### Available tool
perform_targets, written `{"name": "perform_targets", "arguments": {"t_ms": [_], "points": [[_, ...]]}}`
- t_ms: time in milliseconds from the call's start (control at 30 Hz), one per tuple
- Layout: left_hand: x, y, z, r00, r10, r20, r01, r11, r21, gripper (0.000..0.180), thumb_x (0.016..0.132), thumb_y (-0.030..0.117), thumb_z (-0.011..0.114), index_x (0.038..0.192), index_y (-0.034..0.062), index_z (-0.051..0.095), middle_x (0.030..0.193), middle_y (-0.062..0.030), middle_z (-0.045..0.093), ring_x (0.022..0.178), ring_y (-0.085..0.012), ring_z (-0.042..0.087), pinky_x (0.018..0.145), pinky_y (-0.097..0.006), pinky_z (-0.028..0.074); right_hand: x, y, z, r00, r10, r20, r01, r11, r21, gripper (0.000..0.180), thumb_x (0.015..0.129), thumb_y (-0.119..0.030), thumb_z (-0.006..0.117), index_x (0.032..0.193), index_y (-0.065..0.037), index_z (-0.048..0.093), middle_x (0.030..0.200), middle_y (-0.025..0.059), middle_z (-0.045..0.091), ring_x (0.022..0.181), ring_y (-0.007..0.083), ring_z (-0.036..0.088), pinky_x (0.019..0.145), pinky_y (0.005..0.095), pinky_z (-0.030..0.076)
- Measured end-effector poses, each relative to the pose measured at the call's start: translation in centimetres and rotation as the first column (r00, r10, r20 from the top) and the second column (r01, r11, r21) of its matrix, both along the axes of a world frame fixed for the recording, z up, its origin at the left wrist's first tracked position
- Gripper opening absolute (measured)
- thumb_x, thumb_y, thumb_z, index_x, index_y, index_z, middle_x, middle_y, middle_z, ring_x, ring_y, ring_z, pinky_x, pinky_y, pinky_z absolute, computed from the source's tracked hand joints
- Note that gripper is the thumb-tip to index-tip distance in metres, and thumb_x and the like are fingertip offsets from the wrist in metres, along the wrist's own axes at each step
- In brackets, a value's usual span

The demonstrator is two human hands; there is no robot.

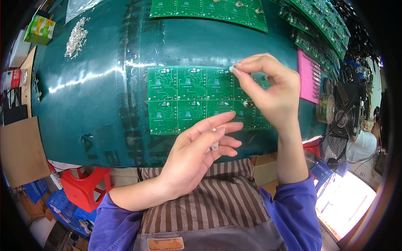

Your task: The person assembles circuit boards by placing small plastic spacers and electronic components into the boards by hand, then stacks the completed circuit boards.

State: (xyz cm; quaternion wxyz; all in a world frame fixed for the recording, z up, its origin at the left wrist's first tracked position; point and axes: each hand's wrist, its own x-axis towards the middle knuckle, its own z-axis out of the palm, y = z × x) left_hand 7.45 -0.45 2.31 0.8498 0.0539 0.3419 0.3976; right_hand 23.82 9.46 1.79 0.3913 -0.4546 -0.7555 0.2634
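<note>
A green circuit board panel [192,85], divided into several identical boards, lies flat on the dark green table. Over its upper right part, my right hand [272,79] pinches a small whitish component [233,68] between thumb and fingertips. Whether that component touches the board, I cannot tell. My left hand [197,150] is cupped in front of the panel's near edge, holding a few small white cylindrical components [215,146] against its fingers with the thumb. One silvery round part [248,104] sits on the panel's lower row, and my right hand covers some of the right side.
Another green panel [209,10] lies at the far edge, with stacked populated boards [322,25] at far right. Beside them are a pink foam sheet [309,77] and a black fan [342,119]. A pile of small silvery parts [77,38] lies far left. A red stool [83,188] stands below.
</note>
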Motion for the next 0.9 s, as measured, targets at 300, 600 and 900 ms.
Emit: {"name": "perform_targets", "arguments": {"t_ms": [300,600,900], "points": [[-0.3,-0.2,-0.5,0.999,0.002,0.033,-0.002,1.000,0.000,0.038,0.096,0.017,0.041,0.129,-0.0031,0.040,0.121,-0.0175,0.053,0.095,-0.0190,0.060,0.078,-0.028,0.049,-1.3,1.2,1.3,0.978,0.070,0.195,-0.013,0.960,-0.281,0.009,0.074,-0.007,0.065,0.078,0.001,0.064,0.072,0.0098,0.066,0.065,0.0170,0.065,0.059,0.0271,0.050],[-0.4,-0.2,-0.7,0.998,-0.012,0.058,0.011,1.000,0.016,0.037,0.096,0.017,0.041,0.128,-0.0019,0.042,0.121,-0.0174,0.054,0.094,-0.0185,0.060,0.078,-0.028,0.049,-1.1,1.4,1.2,0.980,0.072,0.183,-0.018,0.958,-0.285,0.009,0.074,-0.006,0.064,0.079,0.001,0.064,0.073,0.0104,0.066,0.066,0.0173,0.066,0.061,0.0268,0.051],[-0.3,-0.1,-0.6,0.999,-0.026,0.023,0.026,1.000,0.004,0.033,0.096,0.019,0.044,0.123,0.0000,0.047,0.120,-0.0172,0.054,0.092,-0.0178,0.061,0.075,-0.028,0.050,-1.3,1.1,1.1,0.969,0.102,0.225,-0.075,0.989,-0.126,0.006,0.071,-0.001,0.065,0.076,0.001,0.062,0.073,0.0113,0.063,0.066,0.0209,0.064,0.058,0.0285,0.050]]}}
